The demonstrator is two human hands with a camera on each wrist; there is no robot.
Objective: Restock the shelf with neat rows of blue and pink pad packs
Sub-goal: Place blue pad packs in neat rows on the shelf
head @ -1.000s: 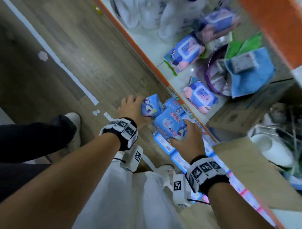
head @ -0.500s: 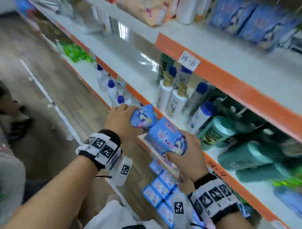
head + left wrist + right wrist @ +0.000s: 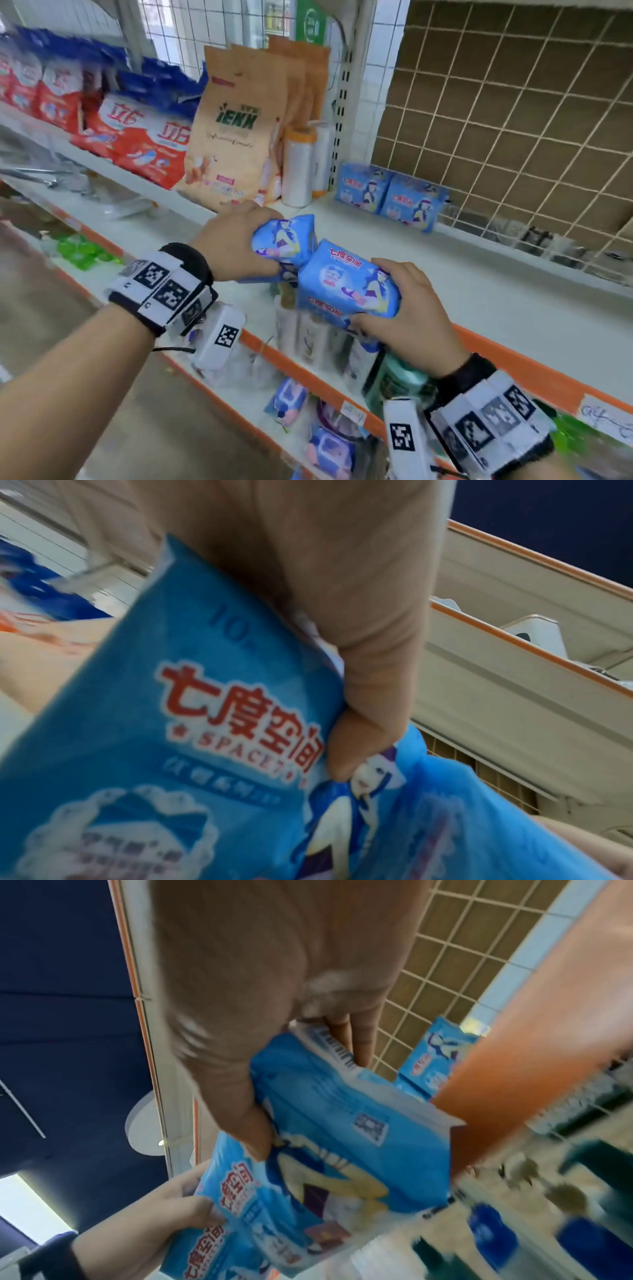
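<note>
Two blue packs already stand on the shelf. Both hands clamp more: left hand on one pack, right hand on another. No pink placed.

Two blue pad packs upright at shelf back.

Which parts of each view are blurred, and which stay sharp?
Head view: red packs at left smear, the right hand's blue pack reads fairly crisp. Left wrist: the pack's lettering is legible, edges soft. Right wrist: bottles streak badly.
</note>
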